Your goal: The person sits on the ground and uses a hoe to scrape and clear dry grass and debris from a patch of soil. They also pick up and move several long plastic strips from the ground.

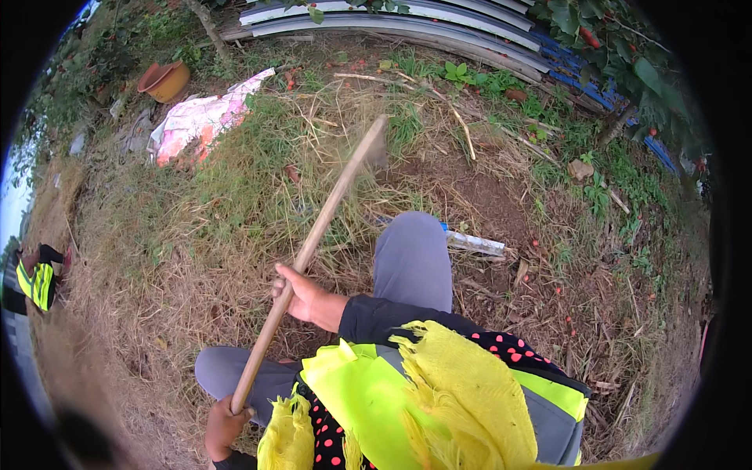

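Observation:
A long wooden handle (329, 205) slants from the lower left up to the top middle, and the blurred head (376, 154) at its far end looks like a hoe blade. My right hand (302, 296) wraps around the middle of this handle. Lower down, my left hand (226, 427) grips its near end beside my bent knee. Dry and green grass (276, 176) lies under and around the tool's far end. Bare brown soil (470, 191) shows just right of the blade. Motion blur hides whether the blade touches the ground.
Stacked metal sheets (388, 24) and blue slatted material (578, 79) line the back. An orange basin (165, 81) and a white-pink sheet (202, 120) lie at upper left. A clear plastic piece (474, 242) sits beyond my knee. Another person (38, 279) in a yellow vest bends at far left.

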{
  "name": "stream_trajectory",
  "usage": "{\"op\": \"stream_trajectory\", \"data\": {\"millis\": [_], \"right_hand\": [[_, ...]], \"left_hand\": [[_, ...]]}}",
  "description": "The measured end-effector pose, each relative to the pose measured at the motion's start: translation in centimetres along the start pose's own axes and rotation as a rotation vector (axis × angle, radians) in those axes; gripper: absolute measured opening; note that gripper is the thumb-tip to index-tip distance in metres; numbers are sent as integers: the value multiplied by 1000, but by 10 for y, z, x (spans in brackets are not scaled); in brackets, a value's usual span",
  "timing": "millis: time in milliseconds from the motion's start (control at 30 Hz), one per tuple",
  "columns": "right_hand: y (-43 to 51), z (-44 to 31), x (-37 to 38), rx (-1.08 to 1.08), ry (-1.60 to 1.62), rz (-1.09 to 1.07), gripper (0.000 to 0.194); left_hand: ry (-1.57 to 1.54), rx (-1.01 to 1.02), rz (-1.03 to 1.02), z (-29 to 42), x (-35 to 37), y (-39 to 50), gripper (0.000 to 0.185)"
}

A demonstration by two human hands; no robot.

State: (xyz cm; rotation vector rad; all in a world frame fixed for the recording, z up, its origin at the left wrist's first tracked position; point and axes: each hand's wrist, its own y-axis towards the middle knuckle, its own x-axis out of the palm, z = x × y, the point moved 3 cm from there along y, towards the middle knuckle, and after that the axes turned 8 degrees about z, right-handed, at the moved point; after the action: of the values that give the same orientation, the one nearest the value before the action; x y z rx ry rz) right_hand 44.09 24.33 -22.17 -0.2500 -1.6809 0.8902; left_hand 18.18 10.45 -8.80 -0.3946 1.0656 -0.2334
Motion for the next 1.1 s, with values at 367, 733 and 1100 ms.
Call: {"op": "stream_trajectory", "data": {"millis": [367,733,1100], "right_hand": [[-53,-243,-10,-883,105,-21,30],[31,22,-72,24,138,3,27],[-7,-83,-74,-167,251,-36,31]], "left_hand": [[50,562,35,183,82,119,26],[135,86,-113,3,-12,-3,30],[367,396,191,98,33,61,19]]}}
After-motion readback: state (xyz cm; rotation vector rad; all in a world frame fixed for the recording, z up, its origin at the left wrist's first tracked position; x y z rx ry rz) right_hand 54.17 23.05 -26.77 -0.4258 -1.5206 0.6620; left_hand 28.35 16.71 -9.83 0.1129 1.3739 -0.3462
